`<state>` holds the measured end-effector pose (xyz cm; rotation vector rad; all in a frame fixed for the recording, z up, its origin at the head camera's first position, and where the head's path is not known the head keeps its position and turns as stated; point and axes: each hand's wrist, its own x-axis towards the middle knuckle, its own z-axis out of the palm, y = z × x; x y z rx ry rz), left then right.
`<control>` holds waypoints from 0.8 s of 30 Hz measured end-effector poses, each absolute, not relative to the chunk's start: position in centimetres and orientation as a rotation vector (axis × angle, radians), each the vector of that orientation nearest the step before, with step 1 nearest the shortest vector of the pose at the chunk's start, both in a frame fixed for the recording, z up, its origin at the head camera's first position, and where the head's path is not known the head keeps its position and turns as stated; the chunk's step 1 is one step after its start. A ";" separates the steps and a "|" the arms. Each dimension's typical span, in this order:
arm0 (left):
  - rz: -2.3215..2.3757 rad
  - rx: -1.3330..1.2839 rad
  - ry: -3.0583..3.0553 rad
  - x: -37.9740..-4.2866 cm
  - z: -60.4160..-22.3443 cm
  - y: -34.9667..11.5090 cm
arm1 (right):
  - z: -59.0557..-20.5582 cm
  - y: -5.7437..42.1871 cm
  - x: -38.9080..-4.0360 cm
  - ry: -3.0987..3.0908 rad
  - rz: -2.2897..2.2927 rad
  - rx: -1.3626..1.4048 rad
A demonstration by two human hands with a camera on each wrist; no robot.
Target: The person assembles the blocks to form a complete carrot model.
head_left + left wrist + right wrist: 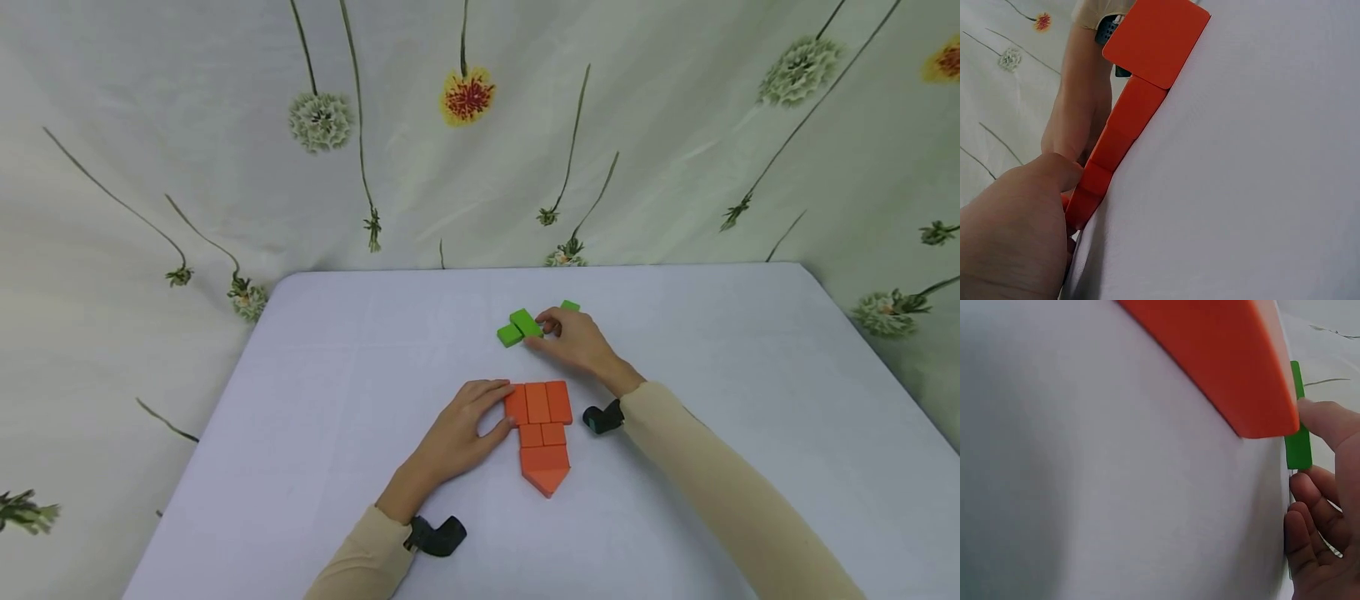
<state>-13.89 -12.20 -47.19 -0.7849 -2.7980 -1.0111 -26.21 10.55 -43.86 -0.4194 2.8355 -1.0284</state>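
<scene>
Flat orange blocks lie fitted together on the table: three side by side at the far end, two smaller ones below, then a wide one and a triangular point. Along their left side rests my left hand, fingertips and thumb against the far-left orange block. Farther back, my right hand pinches a green block between thumb and fingers, low at the tabletop. Beside that lies a second green block. In the right wrist view the thumb presses the held green block.
Another green block shows partly behind the right hand. A white cloth covers the table, and a flower-printed curtain hangs behind its far edge. Each wrist wears a small black camera near the sleeve.
</scene>
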 end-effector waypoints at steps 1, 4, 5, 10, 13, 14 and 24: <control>-1.009 -0.786 -2.797 -13.9 -47.2 -12.2 | -43.9 10.6 -26.3 2.843 -1.023 -0.421; -1.002 -0.784 -2.798 -13.9 -47.3 -12.2 | -43.9 10.7 -26.3 2.861 -1.027 -0.420; -1.003 -0.784 -2.795 -13.9 -47.3 -12.2 | -43.9 10.7 -26.3 2.866 -1.036 -0.418; -1.001 -0.773 -2.796 -13.9 -47.4 -12.2 | -44.2 11.2 -25.9 2.895 -1.121 -0.404; -0.998 -0.768 -2.799 -13.9 -47.4 -12.2 | -44.3 11.5 -25.7 2.910 -1.160 -0.397; -0.997 -0.767 -2.800 -13.9 -47.4 -12.2 | -44.2 11.6 -25.6 2.911 -1.167 -0.394; -0.995 -0.784 -2.794 -14.0 -47.5 -12.3 | -43.7 12.8 -25.0 2.861 -1.249 -0.441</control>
